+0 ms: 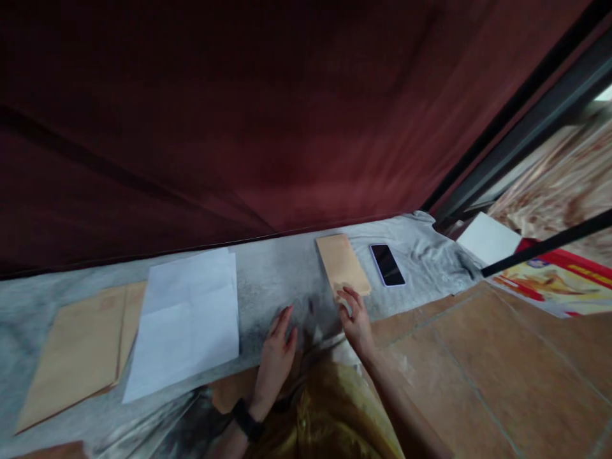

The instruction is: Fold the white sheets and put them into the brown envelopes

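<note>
My right hand rests at the near end of a small tan envelope lying on a grey cloth; its fingers curl over something small and white that I cannot make out. My left hand lies flat on the grey cloth a little to the left, fingers stretched out and holding nothing. A dark band sits on that wrist. A stack of white paper sheets lies further left, partly over large brown envelopes.
A black phone lies on the cloth just right of the small envelope. A dark red curtain hangs behind. Brown floor tiles, a white sheet and a colourful poster are at the right.
</note>
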`<state>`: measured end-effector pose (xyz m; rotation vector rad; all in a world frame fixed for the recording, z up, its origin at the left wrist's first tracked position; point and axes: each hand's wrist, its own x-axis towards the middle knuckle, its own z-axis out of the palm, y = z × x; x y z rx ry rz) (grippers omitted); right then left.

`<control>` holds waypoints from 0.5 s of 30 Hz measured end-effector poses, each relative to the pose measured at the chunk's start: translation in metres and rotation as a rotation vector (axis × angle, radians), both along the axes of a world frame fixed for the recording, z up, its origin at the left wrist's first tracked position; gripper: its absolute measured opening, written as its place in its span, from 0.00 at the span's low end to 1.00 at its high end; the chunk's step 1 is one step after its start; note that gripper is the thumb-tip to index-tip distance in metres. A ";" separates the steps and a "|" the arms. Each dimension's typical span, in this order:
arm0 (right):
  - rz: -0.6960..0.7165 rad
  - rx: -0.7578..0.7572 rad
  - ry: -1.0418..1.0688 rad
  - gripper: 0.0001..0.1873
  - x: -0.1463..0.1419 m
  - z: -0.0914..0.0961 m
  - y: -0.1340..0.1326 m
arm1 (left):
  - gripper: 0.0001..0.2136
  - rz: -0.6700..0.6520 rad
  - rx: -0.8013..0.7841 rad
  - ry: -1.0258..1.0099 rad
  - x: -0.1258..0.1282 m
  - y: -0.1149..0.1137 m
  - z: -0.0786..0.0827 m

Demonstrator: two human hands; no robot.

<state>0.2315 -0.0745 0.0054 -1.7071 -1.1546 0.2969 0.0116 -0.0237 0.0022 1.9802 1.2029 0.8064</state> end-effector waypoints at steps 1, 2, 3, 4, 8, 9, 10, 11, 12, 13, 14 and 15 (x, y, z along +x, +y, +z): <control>0.041 -0.006 0.038 0.20 -0.018 -0.002 0.005 | 0.22 0.019 0.018 0.008 -0.005 -0.004 -0.001; 0.063 -0.011 0.078 0.19 -0.036 -0.004 0.009 | 0.22 0.035 0.035 0.016 -0.009 -0.007 -0.001; 0.094 -0.022 0.123 0.20 -0.054 -0.006 0.014 | 0.22 0.050 0.052 0.022 -0.012 -0.010 -0.001; 0.133 -0.033 0.168 0.21 -0.070 -0.008 0.018 | 0.22 0.064 0.071 0.027 -0.015 -0.010 0.000; 0.264 -0.144 0.330 0.19 -0.118 -0.012 0.037 | 0.23 0.143 0.178 0.069 -0.041 0.001 0.008; 0.276 -0.184 0.379 0.17 -0.126 -0.012 0.043 | 0.23 0.177 0.209 0.096 -0.052 0.007 0.010; 0.287 -0.226 0.447 0.16 -0.133 -0.013 0.049 | 0.24 0.219 0.238 0.131 -0.065 0.013 0.011; 0.295 -0.263 0.532 0.15 -0.140 -0.013 0.055 | 0.24 0.265 0.262 0.167 -0.078 0.019 0.012; 0.304 -0.293 0.625 0.14 -0.146 -0.013 0.061 | 0.24 0.303 0.285 0.202 -0.092 0.023 0.012; 0.315 -0.318 0.716 0.15 -0.152 -0.013 0.067 | 0.25 0.340 0.305 0.240 -0.105 0.027 0.010; 0.326 -0.339 0.793 0.16 -0.158 -0.012 0.072 | 0.26 0.372 0.317 0.282 -0.117 0.029 0.008; 0.336 -0.351 0.846 0.17 -0.164 -0.011 0.077 | 0.29 0.406 0.320 0.324 -0.127 0.030 0.005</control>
